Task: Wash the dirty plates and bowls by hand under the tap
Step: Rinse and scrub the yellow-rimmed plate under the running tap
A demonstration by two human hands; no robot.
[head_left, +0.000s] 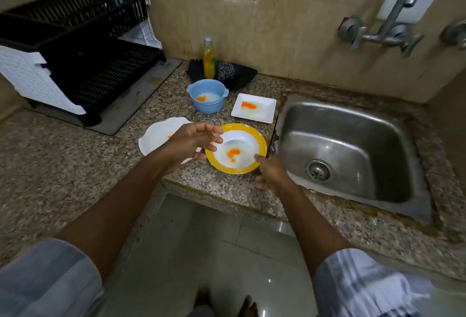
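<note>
Head view: two hands, left [187, 144] loose, right [271, 171] pinching yellow-rimmed plate [235, 148]; four dirty dishes.

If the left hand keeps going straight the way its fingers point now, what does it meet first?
Probably the yellow-rimmed bowl: the left hand is open, fingers aimed right across its near-left rim. Height above the rim is unclear, so it might pass over toward the sink.

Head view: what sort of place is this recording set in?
Most likely a small home kitchen: a steel sink set into a granite counter under a wall tap, a black dish rack, and dirty dishes such as a yellow-rimmed plate.
</note>
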